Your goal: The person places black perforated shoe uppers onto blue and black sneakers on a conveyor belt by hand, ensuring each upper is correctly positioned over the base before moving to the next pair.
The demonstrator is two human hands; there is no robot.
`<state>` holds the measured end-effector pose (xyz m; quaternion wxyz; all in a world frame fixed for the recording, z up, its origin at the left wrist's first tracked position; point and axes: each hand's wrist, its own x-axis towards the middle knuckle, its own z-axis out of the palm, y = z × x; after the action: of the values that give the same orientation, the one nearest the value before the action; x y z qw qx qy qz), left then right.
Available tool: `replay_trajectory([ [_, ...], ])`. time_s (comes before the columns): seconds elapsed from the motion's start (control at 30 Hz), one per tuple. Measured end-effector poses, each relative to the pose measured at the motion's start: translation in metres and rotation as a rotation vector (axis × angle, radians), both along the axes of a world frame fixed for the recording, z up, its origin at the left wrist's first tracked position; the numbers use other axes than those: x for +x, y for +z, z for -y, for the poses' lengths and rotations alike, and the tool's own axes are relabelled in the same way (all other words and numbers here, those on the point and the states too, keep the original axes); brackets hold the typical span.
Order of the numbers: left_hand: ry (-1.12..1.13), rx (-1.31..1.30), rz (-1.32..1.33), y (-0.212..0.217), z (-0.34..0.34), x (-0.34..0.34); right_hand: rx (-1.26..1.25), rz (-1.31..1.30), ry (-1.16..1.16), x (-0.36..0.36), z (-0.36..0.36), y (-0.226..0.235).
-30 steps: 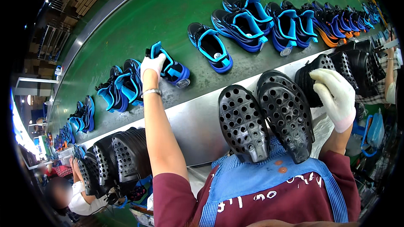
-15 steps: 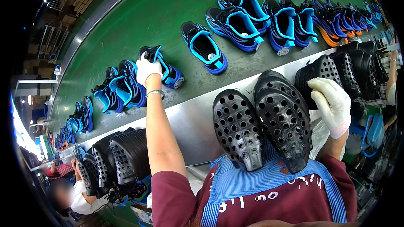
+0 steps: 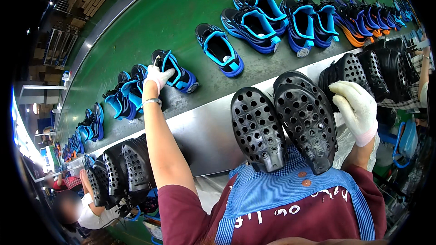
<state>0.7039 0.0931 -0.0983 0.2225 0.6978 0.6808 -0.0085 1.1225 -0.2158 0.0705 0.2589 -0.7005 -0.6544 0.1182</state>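
Observation:
My left hand (image 3: 159, 78), in a white glove, grips the near-left side of a black and blue sneaker (image 3: 181, 73). Its thumb lies across the shoe's opening, and the other fingers are partly hidden behind the side. My right hand (image 3: 356, 111), also gloved, is raised with its fingers side by side and slightly bent; nothing shows in it. Left of it, two black plastic shoe-shaped forms full of holes (image 3: 259, 127) stand at the bench's near edge against my blue apron (image 3: 281, 195). The right-hand one (image 3: 305, 118) has another form behind it.
A single sneaker (image 3: 220, 50) and several more pairs (image 3: 254, 22) line the green table (image 3: 150, 22), some with orange soles. Stacks of black forms stand on the metal ledge at right (image 3: 352, 70) and left (image 3: 136, 163). A co-worker in white (image 3: 93, 215) is at lower left.
My left hand has slid from the sneaker's top to its near-left side, thumb now spread over the opening. The two black forms have shifted slightly up, away from me. My right hand has hardly moved.

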Motion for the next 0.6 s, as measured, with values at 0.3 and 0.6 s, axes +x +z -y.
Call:
replay_trajectory([
  [0.3, 0.065, 0.124, -0.009, -0.008, 0.014, 0.015, -0.024, 0.004, 0.025, -0.010, -0.013, -0.005],
  [0.6, 0.225, 0.157, -0.014, 0.008, 0.030, 0.033, 0.023, 0.014, 0.027, -0.011, -0.007, 0.006],
])
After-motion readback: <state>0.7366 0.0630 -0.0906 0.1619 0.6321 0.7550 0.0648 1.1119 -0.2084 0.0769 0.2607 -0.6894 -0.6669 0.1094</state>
